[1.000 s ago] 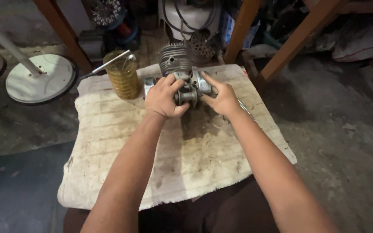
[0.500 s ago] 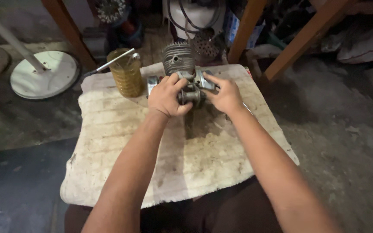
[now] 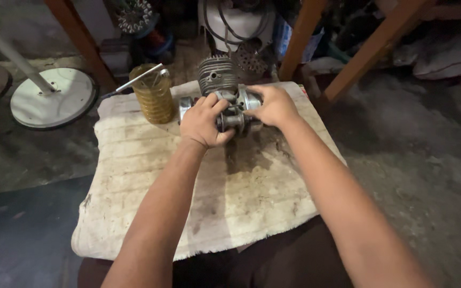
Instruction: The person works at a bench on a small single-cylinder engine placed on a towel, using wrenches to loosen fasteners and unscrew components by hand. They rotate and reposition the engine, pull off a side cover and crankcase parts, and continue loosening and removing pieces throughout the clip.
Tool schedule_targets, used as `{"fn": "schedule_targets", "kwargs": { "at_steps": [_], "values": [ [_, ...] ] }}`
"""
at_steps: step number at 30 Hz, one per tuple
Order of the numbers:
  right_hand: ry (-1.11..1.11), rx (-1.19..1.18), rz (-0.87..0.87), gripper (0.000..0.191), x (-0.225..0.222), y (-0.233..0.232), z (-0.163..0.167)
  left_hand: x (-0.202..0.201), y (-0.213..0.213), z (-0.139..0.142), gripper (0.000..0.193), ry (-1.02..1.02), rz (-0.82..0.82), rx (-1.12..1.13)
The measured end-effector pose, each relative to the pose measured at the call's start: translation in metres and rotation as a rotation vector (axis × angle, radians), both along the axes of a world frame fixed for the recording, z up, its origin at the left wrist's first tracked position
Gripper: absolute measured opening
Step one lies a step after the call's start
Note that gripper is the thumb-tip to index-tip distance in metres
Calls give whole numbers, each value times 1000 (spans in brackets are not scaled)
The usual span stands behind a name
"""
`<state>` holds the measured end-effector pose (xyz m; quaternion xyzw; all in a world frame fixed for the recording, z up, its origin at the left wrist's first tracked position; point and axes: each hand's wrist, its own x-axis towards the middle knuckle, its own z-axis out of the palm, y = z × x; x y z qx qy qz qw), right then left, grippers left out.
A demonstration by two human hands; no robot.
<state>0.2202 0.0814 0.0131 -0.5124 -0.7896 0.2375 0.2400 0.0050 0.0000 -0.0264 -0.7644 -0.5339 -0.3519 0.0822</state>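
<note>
- Grey concrete floor (image 3: 412, 160) spreads round the whole scene, rough and stained, with a darker patch at the lower left.
- Off-white cloth (image 3: 150, 181), dirty and ribbed, covers a low work surface in the middle of the view; dark smears mark it just below the hands.
- Orange-brown wooden legs (image 3: 369, 50) slant across the top right, and another one (image 3: 78, 40) slants at the top left.
- White round base (image 3: 54, 98) with a pale pole rising from it lies on the floor, left of the cloth and well apart from the hands.
- Small metal engine (image 3: 228, 101) sits at the far edge of the cloth; its finned cylinder (image 3: 215, 73) points away from the person, and its grey casing lies between the two hands.
- Amber ribbed jar (image 3: 153, 96) stands on the cloth just left of the engine, with a thin metal rod (image 3: 134, 82) resting in its mouth and leaning out to the left.
- Left hand (image 3: 204, 121) grips the near left side of the engine, fingers curled tight over the casing and thumb against its lower part.
- Right hand (image 3: 273, 105) closes on the right side of the engine, fingers bent over the top, so both hands hold it at once.
</note>
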Motion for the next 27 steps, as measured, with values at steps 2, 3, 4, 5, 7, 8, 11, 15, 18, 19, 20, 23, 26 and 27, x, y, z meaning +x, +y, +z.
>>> {"fn": "schedule_targets", "kwargs": {
  "at_steps": [2, 3, 4, 5, 7, 8, 11, 15, 18, 19, 20, 23, 26, 27],
  "values": [
    [-119, 82, 89, 73, -2, 8, 8, 0, -1, 0, 67, 3, 0, -2],
    [-153, 120, 163, 75, -3, 12, 11, 0, -1, 0, 67, 4, 4, -11],
    [-187, 157, 235, 77, -3, 16, 14, 0, -1, 1, 67, 5, 5, -20],
    [-258, 135, 210, 76, -4, 18, 16, 0, -1, 1, 67, 10, 5, -22],
    [-402, 86, 162, 73, -6, 19, 16, 1, -1, 2, 67, 18, 8, -29],
    [-438, 146, 164, 72, -7, 18, 15, 1, -1, 3, 67, 13, 5, -26],
    [-531, 257, 133, 72, -11, 5, 9, 1, -3, 4, 66, 0, -3, -27],
    [-578, 314, 95, 86, -14, -15, 4, 2, -5, 5, 64, -8, 7, -44],
    [-575, 255, 121, 98, -11, -17, 12, 2, -4, 6, 64, -3, 9, -39],
    [-572, 208, 125, 100, -9, -14, 16, 3, -4, 6, 64, -1, 7, -33],
    [-499, 281, 207, 96, -7, -10, 21, 2, -4, 6, 64, -3, 3, -28],
    [-415, 347, 333, 89, -4, 1, 31, 2, -5, 6, 65, -7, 0, -19],
    [-556, 216, 226, 83, -8, 1, 28, 2, -4, 6, 65, 8, 9, -25],
    [-577, 239, 193, 75, -10, -1, 24, 2, -4, 6, 65, 10, 14, -32]
  ]
}}
